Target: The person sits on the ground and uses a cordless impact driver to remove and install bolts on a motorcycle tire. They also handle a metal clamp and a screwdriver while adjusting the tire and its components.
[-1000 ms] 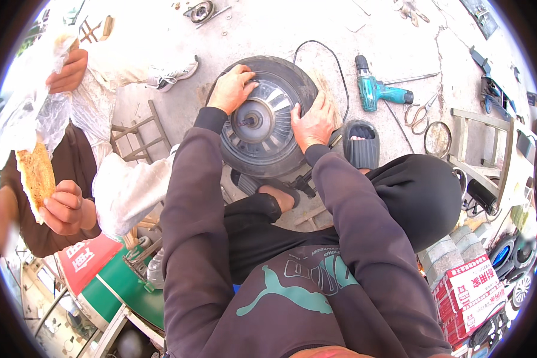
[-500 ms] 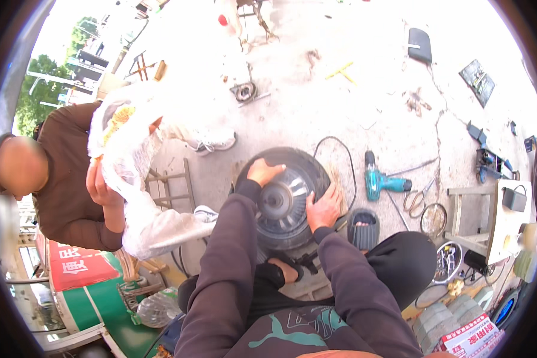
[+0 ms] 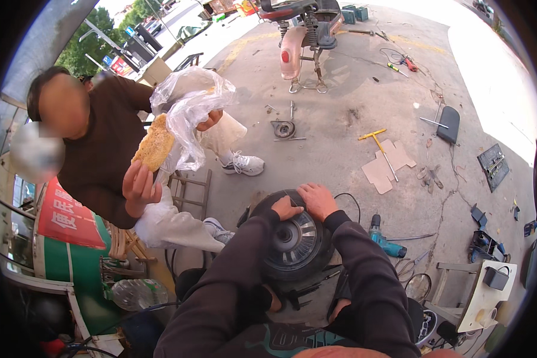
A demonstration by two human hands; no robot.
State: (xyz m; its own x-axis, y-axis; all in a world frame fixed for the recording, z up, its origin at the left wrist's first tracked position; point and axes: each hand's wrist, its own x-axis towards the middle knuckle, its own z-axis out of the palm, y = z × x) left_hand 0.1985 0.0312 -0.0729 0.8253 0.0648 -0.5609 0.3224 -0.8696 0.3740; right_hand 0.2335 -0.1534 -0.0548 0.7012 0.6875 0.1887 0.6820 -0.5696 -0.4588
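Observation:
A black scooter wheel (image 3: 325, 253) with a silvery spoked hub lies between my feet, its tyre facing up towards me. My left hand (image 3: 287, 208) is on the tyre's far side, fingers bent and thumb pointing right. Beside it, my right hand (image 3: 317, 201) lies over the far edge, its fingers curled onto the rubber. The hands are close together, nearly touching. Part of the wheel's left side is behind my left forearm.
A person (image 3: 104, 113) at the left holds a piece of flatbread (image 3: 154, 143) and a clear plastic bag (image 3: 191, 107). Right of the wheel lies a teal cordless drill (image 3: 388, 243). Farther off are a yellow T-handled wrench (image 3: 373, 135), cardboard (image 3: 388, 169) and a scooter (image 3: 293, 51).
My right hand has moved from the wheel's right side to its far edge, and my left hand has shifted there too. The view has tilted upward; the person's flatbread is now out in front.

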